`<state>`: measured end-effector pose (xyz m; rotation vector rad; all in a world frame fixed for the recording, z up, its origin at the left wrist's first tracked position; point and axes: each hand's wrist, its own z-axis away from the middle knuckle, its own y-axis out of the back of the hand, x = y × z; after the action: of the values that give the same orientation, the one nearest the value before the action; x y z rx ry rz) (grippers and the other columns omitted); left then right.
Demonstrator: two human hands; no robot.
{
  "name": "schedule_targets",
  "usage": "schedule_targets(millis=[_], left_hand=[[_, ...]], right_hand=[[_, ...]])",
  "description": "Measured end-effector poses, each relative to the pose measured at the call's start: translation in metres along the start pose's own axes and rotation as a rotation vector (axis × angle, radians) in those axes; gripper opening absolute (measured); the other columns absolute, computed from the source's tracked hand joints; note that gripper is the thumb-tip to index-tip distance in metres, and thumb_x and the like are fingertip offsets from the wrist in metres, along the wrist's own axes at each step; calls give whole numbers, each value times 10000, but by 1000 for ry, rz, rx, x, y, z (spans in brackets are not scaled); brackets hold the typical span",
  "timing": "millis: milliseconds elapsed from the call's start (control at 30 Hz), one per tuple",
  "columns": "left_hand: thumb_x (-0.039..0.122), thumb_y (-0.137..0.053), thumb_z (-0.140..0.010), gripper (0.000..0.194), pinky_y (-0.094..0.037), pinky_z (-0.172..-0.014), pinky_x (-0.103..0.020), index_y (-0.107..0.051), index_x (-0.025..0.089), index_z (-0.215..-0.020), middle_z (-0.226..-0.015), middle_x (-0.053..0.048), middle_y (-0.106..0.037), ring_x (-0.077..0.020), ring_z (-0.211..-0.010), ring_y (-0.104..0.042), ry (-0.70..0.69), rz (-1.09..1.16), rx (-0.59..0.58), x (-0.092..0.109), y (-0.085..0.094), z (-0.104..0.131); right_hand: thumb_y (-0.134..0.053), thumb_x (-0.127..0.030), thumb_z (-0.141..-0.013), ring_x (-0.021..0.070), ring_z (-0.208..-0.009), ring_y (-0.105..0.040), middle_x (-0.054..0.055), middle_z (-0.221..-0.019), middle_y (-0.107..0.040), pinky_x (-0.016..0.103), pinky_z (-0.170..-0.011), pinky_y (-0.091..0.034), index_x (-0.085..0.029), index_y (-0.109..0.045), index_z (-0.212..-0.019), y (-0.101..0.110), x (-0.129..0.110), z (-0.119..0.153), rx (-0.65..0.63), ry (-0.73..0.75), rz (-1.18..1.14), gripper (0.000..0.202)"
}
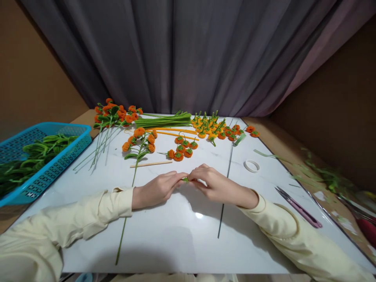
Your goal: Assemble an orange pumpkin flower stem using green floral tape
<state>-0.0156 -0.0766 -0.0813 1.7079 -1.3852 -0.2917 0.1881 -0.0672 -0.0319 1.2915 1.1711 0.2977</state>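
Above the middle of the white board, my left hand and my right hand meet at the fingertips. Pinched between them is a small green piece, mostly hidden by the fingers; its exact kind does not show. Just behind the hands lie several small orange pumpkins with green tops. An assembled stem with orange pumpkins and green leaves lies to the left, its long green stalk passing under my left forearm. A dark thin wire runs beneath my right wrist. Behind the left hand rests a thin wooden stick.
A blue basket of green leaves stands at the left. Finished orange sprays, green pipe cleaners and yellow pumpkins line the back. Pink-handled snips, a white tape ring and green tape lie right.
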Motion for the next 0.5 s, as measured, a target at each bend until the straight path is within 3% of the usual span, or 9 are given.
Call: schedule_targets(millis=[233,367,500], left_hand=[[146,-343,-938,217,-506,-662,-284,-491,123,-1095,-835,-85,-642,-163,-730,-604,40,-60,0,0,-3,1],[141,-349,-935,192,-512,-683,-255,-487,133,-1070,-846,-67,-636,-142,-747,-615,100,-30,30,2,-2,1],[132,-343,-933,175,-503,-670,-244,-488,137,-1032,-811,-50,-619,-132,-716,-602,132,-25,23,3,-2,1]], right_hand=[[-517,-93,-809,145,-636,-570,36,-729,-656,266,-668,-404,-145,-617,-833,-4,-3,1,8,-187,46,115],[-493,-94,-840,143,-611,-548,43,-710,-642,283,-697,-384,-135,-609,-783,-8,-5,2,23,-168,216,136],[-452,-91,-866,150,-593,-513,51,-694,-611,276,-629,-343,-133,-602,-762,-10,-10,4,5,-114,416,188]])
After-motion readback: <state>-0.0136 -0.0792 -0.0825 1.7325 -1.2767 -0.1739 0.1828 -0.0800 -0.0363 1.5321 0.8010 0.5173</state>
